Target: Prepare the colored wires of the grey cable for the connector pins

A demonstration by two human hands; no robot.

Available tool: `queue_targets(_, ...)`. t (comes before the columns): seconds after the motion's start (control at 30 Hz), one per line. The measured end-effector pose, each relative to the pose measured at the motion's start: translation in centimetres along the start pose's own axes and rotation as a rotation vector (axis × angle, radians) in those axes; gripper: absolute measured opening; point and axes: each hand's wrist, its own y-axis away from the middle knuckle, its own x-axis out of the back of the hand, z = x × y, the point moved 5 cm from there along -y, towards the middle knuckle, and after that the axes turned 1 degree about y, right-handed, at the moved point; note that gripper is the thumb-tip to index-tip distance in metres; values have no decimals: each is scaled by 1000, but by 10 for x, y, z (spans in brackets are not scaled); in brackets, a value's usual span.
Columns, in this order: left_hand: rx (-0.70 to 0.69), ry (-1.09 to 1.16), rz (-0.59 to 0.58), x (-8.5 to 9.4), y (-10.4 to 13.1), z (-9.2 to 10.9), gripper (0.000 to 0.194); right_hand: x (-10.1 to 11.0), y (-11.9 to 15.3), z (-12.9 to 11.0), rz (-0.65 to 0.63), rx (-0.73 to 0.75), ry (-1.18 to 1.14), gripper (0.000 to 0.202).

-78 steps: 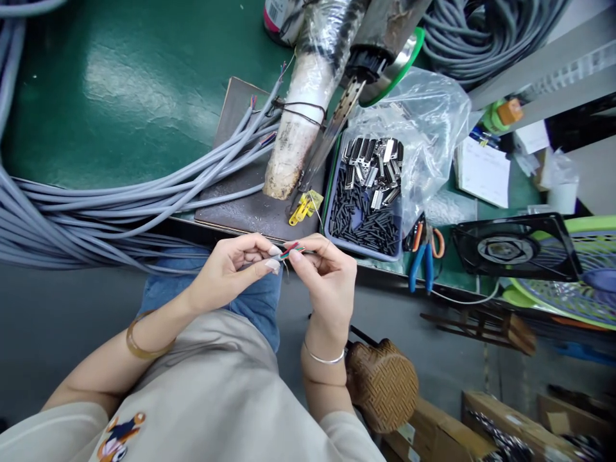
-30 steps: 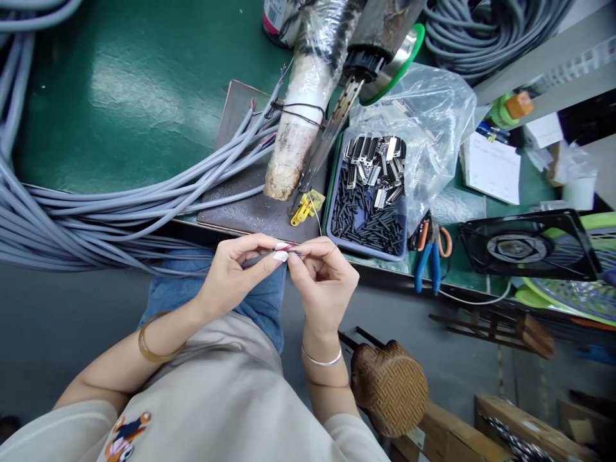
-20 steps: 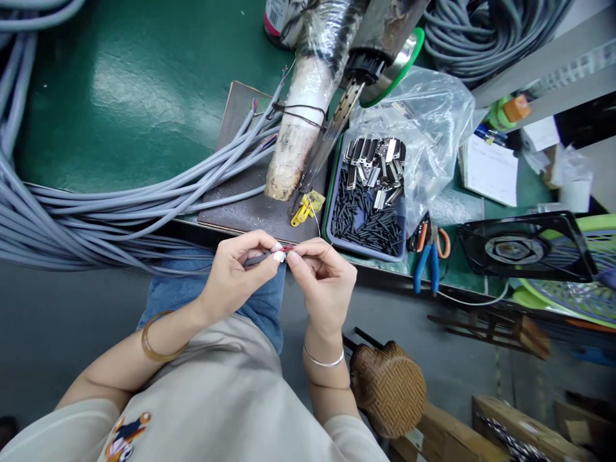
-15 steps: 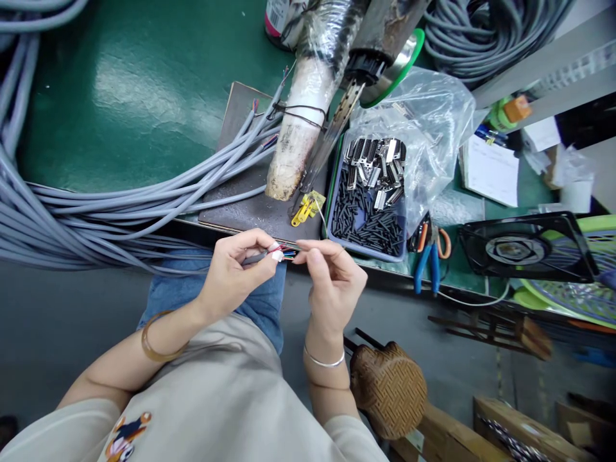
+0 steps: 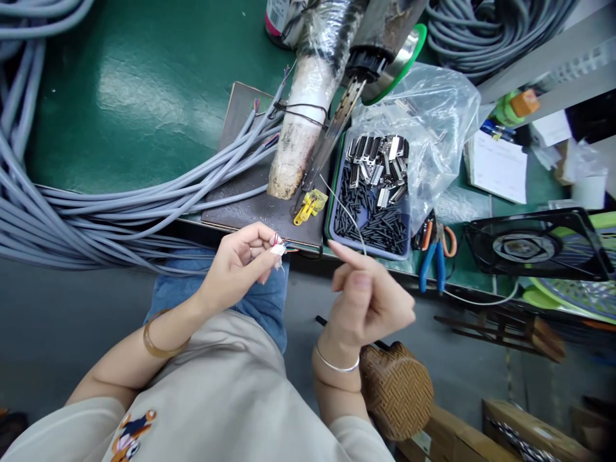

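Note:
My left hand (image 5: 239, 264) pinches the stripped end of a grey cable, its thin coloured wires (image 5: 279, 243) fanning out past my fingertips, just below the bench edge. My right hand (image 5: 368, 300) is off to the right of it, fingers curled, pulling a thin strand (image 5: 342, 208) that runs up over the blue tray (image 5: 332, 218). That tray holds several short black tubes (image 5: 370, 221) and metal connector shells (image 5: 380, 160).
A bundle of grey cables (image 5: 106, 205) crosses a dark board (image 5: 260, 205) on the green bench. A wrapped soldering tool (image 5: 303, 122) and yellow clip (image 5: 308, 206) lie on the board. Blue-handled pliers (image 5: 433, 253), a black fan (image 5: 534, 247) and a woven stool (image 5: 397, 391) are to the right.
My right hand has left the wire ends and swung away to the right and down, drawing a thin strand out. My left hand keeps the cable end in about the same place.

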Motion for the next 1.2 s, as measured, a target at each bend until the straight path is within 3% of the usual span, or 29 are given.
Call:
queue_targets(0.07, 24, 52, -7, 3, -1, -2, 23, 3, 1, 6, 78, -79, -7, 28)
queue_targets(0.23, 31, 81, -3, 7, -2, -2, 25, -18, 2, 12, -108, -179, -90, 20)
queue_targets(0.33, 28, 58, -5, 5, -1, -1, 28, -26, 1, 10, -153, -162, -156, 22)
queue_targets(0.43, 1, -33, 4, 1, 1, 3, 30, -31, 0, 7, -194, -157, -192, 9)
queue_targets(0.6, -30, -114, -7, -4, 2, 8, 29, -39, 2, 21, -353, -385, -406, 22)
queue_targets(0.63, -19, -105, -11, -4, 2, 7, 28, -38, 2, 27, -349, -437, -481, 23)
queue_targets(0.7, 10, -74, 7, 0, 2, 5, 25, -29, -1, 38, -218, -494, -584, 25)
queue_targets(0.77, 41, -37, 49, 5, 1, 3, 23, -16, -3, 45, -26, -492, -545, 23)
queue_targets(0.83, 63, -5, 75, 8, 0, 0, 25, -8, -3, 43, 45, -449, -404, 20)
queue_targets(0.93, 83, 14, 79, 8, -1, -2, 27, -13, 0, 30, -63, -385, -270, 17)
queue_targets(1.07, 82, 16, 76, 7, -1, -1, 32, -28, 5, 20, -208, -396, -286, 15)
queue_targets(1.2, 41, 12, 53, 5, 0, 0, 32, -38, 4, 20, -248, -423, -341, 14)
